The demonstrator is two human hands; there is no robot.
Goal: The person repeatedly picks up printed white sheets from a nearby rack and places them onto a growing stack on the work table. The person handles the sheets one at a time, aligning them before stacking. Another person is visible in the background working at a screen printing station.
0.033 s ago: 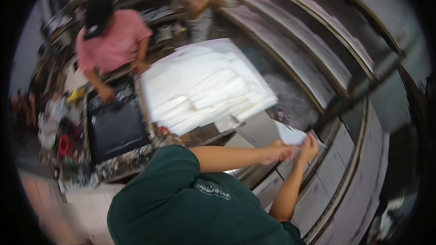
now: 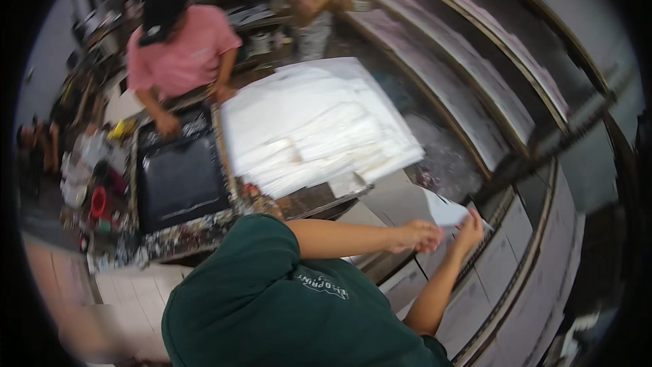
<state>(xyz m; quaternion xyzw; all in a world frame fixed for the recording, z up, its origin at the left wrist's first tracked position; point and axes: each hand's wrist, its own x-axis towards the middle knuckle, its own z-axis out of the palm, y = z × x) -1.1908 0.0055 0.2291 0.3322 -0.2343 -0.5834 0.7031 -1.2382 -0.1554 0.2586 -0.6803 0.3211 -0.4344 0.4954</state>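
Observation:
To the right of the worktable, my right hand [image 2: 468,232] pinches the near edge of a thin white sheet [image 2: 445,211] with dark marks. Whether the sheet is paper or plastic I cannot tell. Just left of it is my left hand [image 2: 415,236], its fingers curled in and blurred; what they hold, if anything, is hidden. A small gap separates the two hands. On the table beyond my left forearm lies a broad pile of white sheets [image 2: 319,122], with loose bundles on top.
At the far left a person in a pink shirt [image 2: 183,54] rests one hand on a dark framed screen [image 2: 183,180]. A red cup [image 2: 98,202] and plastic bags stand left of it. Slatted wooden racks [image 2: 435,68] with pale sheets rise along the right.
My left hand has drawn slightly apart from my right hand, and they no longer touch. The whole view has shifted a little, placing the table further right.

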